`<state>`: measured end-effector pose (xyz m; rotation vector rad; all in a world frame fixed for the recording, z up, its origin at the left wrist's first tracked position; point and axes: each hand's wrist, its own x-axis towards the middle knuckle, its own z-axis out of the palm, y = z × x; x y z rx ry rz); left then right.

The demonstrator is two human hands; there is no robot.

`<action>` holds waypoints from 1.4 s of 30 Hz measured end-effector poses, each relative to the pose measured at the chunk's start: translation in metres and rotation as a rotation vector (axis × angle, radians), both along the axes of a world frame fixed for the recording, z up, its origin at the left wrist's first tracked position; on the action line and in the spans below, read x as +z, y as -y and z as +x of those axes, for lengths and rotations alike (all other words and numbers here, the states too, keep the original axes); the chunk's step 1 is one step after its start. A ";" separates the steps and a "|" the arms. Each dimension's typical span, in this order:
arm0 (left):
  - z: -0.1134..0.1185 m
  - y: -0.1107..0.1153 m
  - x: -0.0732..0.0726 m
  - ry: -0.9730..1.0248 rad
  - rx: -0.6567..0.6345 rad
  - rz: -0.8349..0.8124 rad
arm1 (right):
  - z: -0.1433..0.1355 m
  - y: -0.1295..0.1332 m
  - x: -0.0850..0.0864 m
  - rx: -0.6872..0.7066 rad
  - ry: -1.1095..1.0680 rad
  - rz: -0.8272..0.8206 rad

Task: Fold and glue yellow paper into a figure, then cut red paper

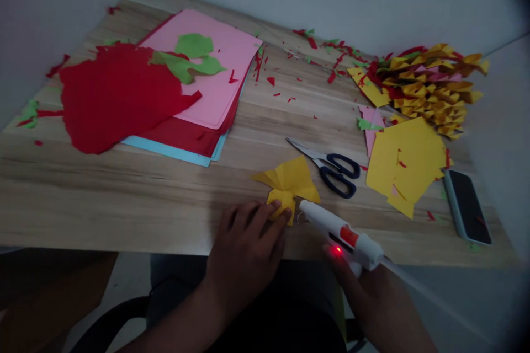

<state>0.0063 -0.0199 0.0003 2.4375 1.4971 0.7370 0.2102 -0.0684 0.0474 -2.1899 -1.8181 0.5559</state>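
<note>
Near the table's front edge, a folded yellow paper piece [292, 176] lies on the wood. My left hand [248, 237] rests over its lower part, fingertips pressing on the paper, fingers slightly apart. My right hand [364, 287] is wrapped round a white glue gun [331, 220] with a glowing red light and a clear glue stick at its back. The gun's nozzle is beside the yellow paper's lower right edge. Dark-handled scissors [327, 165] lie just behind the gun, blades toward the back left.
Stacked pink paper [223, 55], with red and blue sheets below, and a big red paper piece [120, 99] lie left. Right are yellow sheets [406, 160], folded yellow pieces [439, 88] and a phone [467, 207]. Red and green scraps dot the table [124, 193].
</note>
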 end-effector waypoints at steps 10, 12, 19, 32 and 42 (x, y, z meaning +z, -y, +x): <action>0.000 -0.001 0.002 -0.031 -0.014 0.013 | -0.003 -0.002 0.003 -0.084 -0.156 -0.026; 0.000 -0.001 0.003 -0.033 -0.011 0.017 | -0.002 0.005 0.003 -0.141 -0.155 0.014; 0.001 -0.002 0.003 -0.042 -0.024 0.037 | -0.007 0.001 -0.017 -0.201 -0.180 0.173; -0.001 -0.003 0.003 -0.052 -0.026 0.072 | -0.019 -0.031 -0.033 0.041 0.065 0.438; -0.002 -0.001 0.000 -0.052 -0.028 0.077 | -0.017 -0.033 -0.032 0.150 0.073 0.429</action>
